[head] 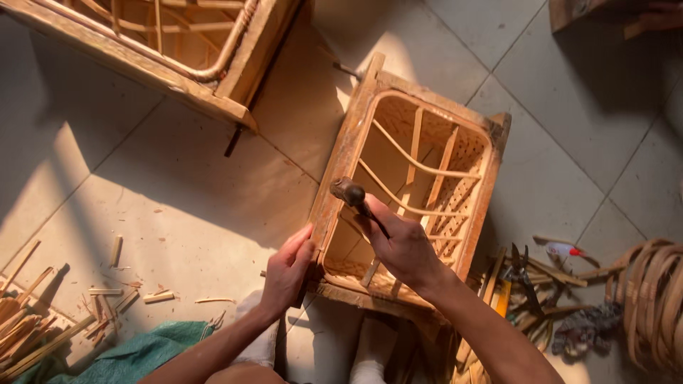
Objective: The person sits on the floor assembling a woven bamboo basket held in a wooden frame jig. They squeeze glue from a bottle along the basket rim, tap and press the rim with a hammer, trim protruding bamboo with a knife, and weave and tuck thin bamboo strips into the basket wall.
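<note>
Rattan frame [416, 178] stands on the tiled floor [569, 107], steadied at its near corner by the left hand [288, 270], fingers curled on the edge. The right hand [402, 245] grips a hammer [356, 198], its head poised above that rim.

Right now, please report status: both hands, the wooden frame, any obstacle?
Right hand grips dark-headed hammer. Left hand on open rattan-and-wood frame, near corner. Rattan strips cross inside.

A single head-worn camera looks almost straight down from above the person's shoulders onto the tiled floor [213, 206]. It sits close: the forearms enter from the bottom edge, and the rattan frame [413, 185] fills the centre, its top tilted toward the upper right.
</note>
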